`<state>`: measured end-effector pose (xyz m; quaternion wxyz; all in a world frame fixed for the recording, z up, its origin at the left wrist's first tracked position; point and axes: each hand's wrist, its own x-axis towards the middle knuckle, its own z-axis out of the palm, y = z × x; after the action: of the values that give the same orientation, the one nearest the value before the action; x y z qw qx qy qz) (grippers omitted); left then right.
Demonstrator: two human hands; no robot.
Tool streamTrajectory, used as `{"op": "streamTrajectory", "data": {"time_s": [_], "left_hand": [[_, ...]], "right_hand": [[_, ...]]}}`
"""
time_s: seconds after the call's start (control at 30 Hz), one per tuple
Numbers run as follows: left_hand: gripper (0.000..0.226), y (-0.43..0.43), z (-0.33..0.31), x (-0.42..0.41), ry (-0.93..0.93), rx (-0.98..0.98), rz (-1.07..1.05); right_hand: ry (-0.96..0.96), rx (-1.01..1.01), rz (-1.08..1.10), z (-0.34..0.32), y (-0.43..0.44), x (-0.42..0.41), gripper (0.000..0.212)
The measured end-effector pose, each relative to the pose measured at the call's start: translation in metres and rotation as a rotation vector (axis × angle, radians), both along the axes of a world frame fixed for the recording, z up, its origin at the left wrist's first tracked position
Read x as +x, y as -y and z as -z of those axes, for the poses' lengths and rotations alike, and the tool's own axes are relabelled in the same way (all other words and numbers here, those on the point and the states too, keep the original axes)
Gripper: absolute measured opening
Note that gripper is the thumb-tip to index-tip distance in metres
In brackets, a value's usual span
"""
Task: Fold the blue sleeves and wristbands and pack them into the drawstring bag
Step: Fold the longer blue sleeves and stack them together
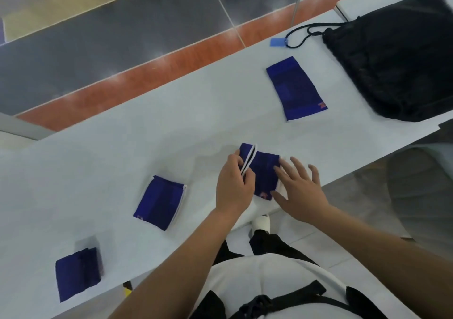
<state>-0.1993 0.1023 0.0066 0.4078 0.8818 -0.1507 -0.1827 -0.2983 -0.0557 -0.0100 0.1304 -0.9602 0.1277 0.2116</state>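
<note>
On table (171, 127): drawstring bag (397, 56) contents unclear; left hand (235, 183) pinches wristband (263, 169), right hand (300, 188) spread

left hand (234, 186): fingers curled, thumb and fingers in a pinching grip
right hand (300, 187): flat, palm down, fingers spread
forearms: bare, both reaching forward

Bright, soft-shadowed, slightly blurred, wide-angle warped edges.

On the desk (171, 127) in front of you: four cloth pieces in a row. Far-left piece (78, 273), next piece (159, 202), middle piece (263, 169) between your hands, far-right piece (295, 88). Drawstring bag (397, 58) sits at the right end, just beyond that last piece.
</note>
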Motion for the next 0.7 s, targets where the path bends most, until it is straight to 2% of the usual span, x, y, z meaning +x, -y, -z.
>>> {"op": "streamTrajectory", "data": {"time_s": [0.07, 0.13, 0.33, 0.47, 0.53, 0.7], "left_hand": [[0.019, 0.013, 0.013, -0.013, 0.069, 0.008, 0.011], [0.038, 0.024, 0.024, -0.023, 0.098, 0.079, 0.052], [0.07, 0.036, 0.045, -0.042, 0.206, 0.276, 0.235], [0.065, 0.044, 0.057, -0.05, 0.202, 0.347, 0.252], [0.058, 0.048, 0.061, -0.054, 0.18, 0.371, 0.256], [0.063, 0.052, 0.066, -0.057, 0.161, 0.433, 0.316]], "right_hand": [[-0.046, 0.013, -0.045, 0.003, 0.011, -0.01, 0.073], [-0.01, 0.046, -0.056, 0.006, 0.016, -0.013, 0.071], [0.036, 0.167, 0.019, 0.01, 0.024, -0.011, 0.071], [0.08, 0.29, 0.109, 0.014, 0.026, -0.012, 0.083], [0.089, 0.326, 0.142, 0.016, 0.028, -0.012, 0.082], [0.124, 0.351, 0.137, 0.018, 0.031, -0.015, 0.081]]}}
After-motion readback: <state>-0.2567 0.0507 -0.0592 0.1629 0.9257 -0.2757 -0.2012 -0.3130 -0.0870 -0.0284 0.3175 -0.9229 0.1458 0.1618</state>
